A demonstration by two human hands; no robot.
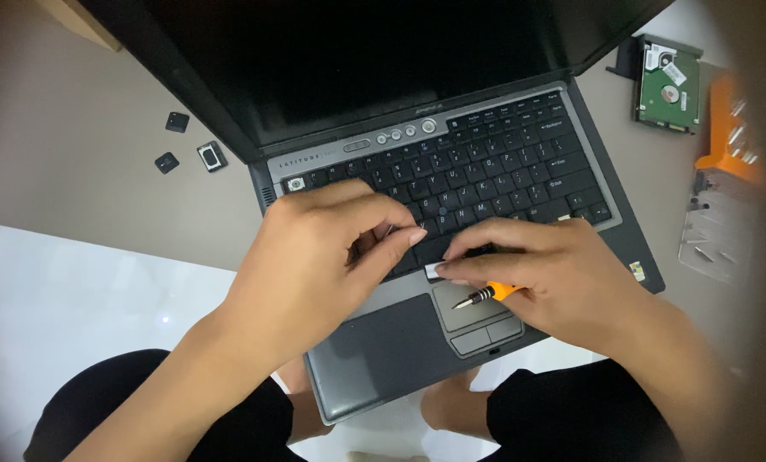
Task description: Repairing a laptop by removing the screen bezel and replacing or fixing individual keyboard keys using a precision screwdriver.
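Observation:
An open grey and black laptop (374,351) lies across my lap, its screen dark. My left hand (314,257) rests over the lower left keys of the keyboard (494,162), fingers curled and pinching at something small that I cannot make out. My right hand (562,278) sits over the bottom key row with its fingertips on a pale strip at the keyboard's front edge. A small screwdriver (485,296) with an orange handle is tucked under that hand, tip pointing left above the touchpad (464,304).
Three loose black keycaps (190,145) lie on the grey surface left of the laptop. A bare hard drive (669,85) with a green board sits at the upper right, beside an orange and clear plastic case (725,171). White floor shows below left.

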